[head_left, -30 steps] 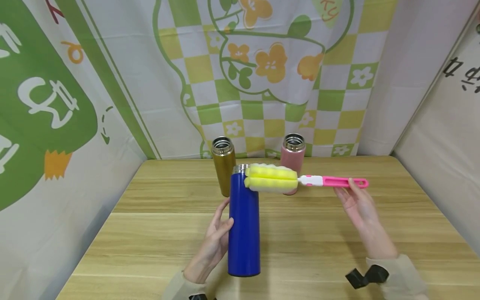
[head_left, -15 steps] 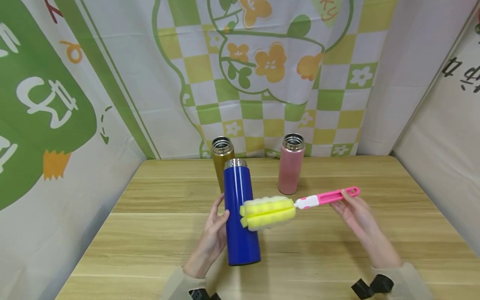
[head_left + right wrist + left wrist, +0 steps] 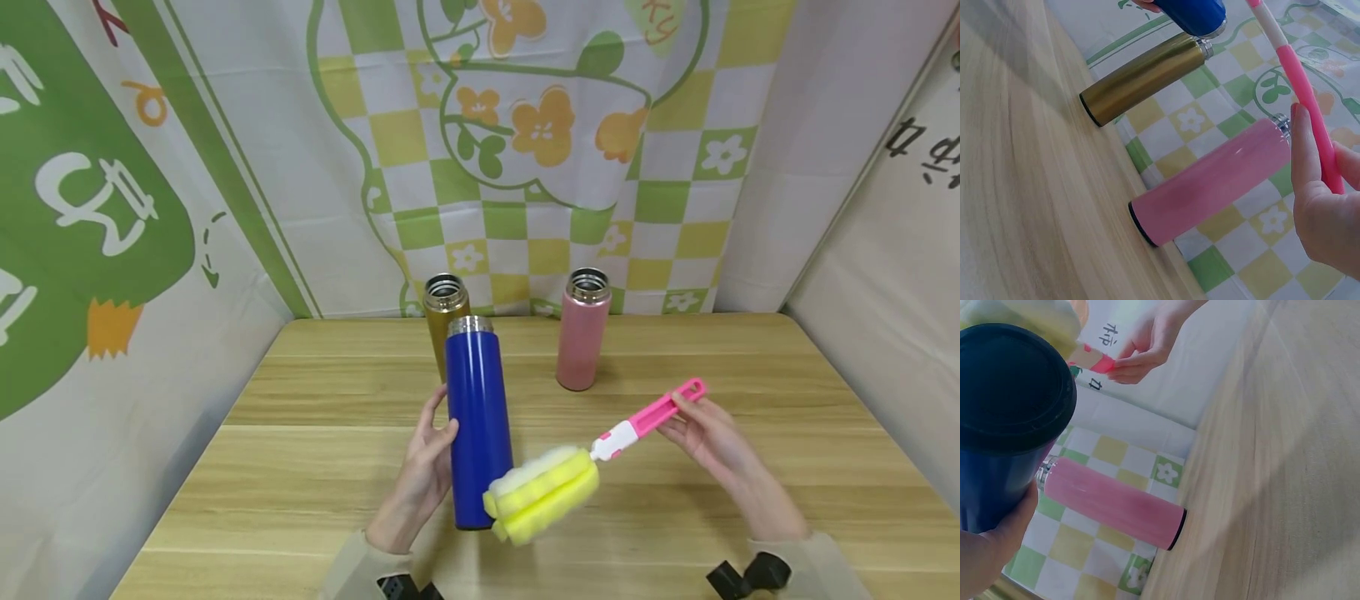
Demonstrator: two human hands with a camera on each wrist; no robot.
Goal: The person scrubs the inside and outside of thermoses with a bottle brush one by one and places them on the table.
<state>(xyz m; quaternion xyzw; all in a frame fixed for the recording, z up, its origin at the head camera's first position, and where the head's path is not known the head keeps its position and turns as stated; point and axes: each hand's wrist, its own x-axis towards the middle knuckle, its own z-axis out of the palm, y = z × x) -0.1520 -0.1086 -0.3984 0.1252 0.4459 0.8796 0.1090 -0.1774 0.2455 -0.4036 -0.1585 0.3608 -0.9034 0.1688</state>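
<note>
A person's left hand (image 3: 423, 467) grips a tall blue metal flask (image 3: 477, 421) upright on the wooden surface (image 3: 675, 517); right-hand fingers (image 3: 693, 425) pinch a pink-handled yellow sponge brush (image 3: 542, 493), its head outside the flask, low beside its base. Scrubbing seemingly unfinished.
</note>
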